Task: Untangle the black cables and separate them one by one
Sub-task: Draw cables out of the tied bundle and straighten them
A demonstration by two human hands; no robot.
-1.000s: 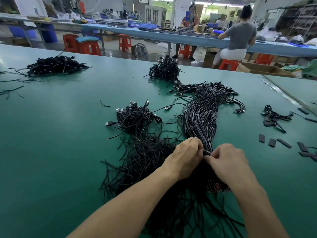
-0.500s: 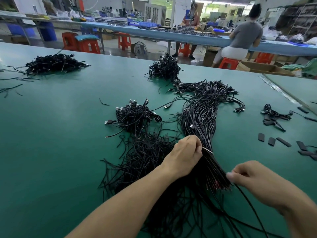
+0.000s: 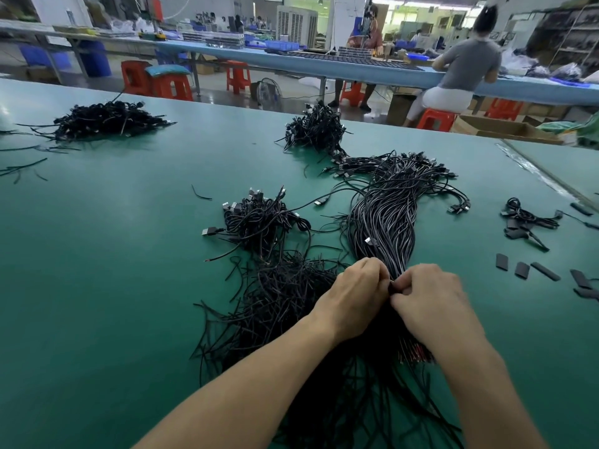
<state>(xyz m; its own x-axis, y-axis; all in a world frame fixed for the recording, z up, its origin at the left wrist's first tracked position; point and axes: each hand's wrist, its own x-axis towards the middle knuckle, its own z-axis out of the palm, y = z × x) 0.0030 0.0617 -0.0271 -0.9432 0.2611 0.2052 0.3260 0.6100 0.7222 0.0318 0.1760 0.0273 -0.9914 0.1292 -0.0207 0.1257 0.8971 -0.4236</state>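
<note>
On a green table (image 3: 97, 286), a thick bundle of black cables (image 3: 384, 222) lies just ahead of two hands. The left hand (image 3: 353, 296) and right hand (image 3: 431, 303) pinch its near end together. The cables look light, limp and snag-prone, best drawn out by a single free end.

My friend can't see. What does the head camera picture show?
A person's left hand and right hand meet, both pinching a thick bundle of black cables on a green table. A loose tangle lies left of the hands, smaller cable piles farther back.
</note>
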